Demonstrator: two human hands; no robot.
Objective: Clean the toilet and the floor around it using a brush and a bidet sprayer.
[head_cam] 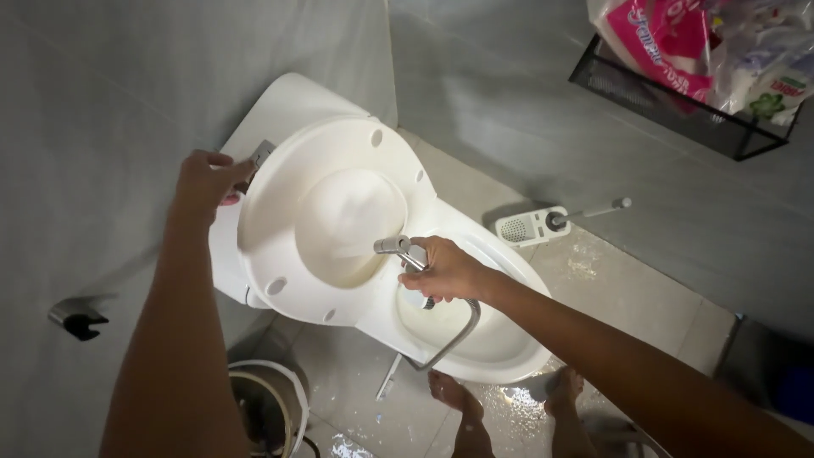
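A person stands over a white toilet [475,339] in a grey-tiled bathroom, seen from a camera worn on the head. The right hand [445,270] is clenched around a metal spray nozzle [396,246], whose head points toward the underside of the raised toilet lid [326,216]; foamy white water covers the middle of that lid. A flexible metal hose [454,339] runs from the sprayer down across the open bowl and loops back toward the floor [627,288]. The left hand [203,182] rests against the upper left edge of the lid, its fingers curled at the flush button plate [259,157] on top of the cistern [280,106]; whether it presses the plate or only steadies the lid cannot be told. The lid stands upright against the cistern, and the bowl below is open.

The person's bare feet [454,394] stand on the wet floor just in front of the bowl, where puddles catch the light. To the right of the toilet, a white toilet brush holder [530,226] lies against the wall with its handle pointing right. A black wire shelf [670,106] on the right-hand wall carries pink and white packets [670,38]. At lower left, a round bucket [271,407] sits beside the toilet base, and a small metal wall fitting [76,318] is fixed to the left wall.
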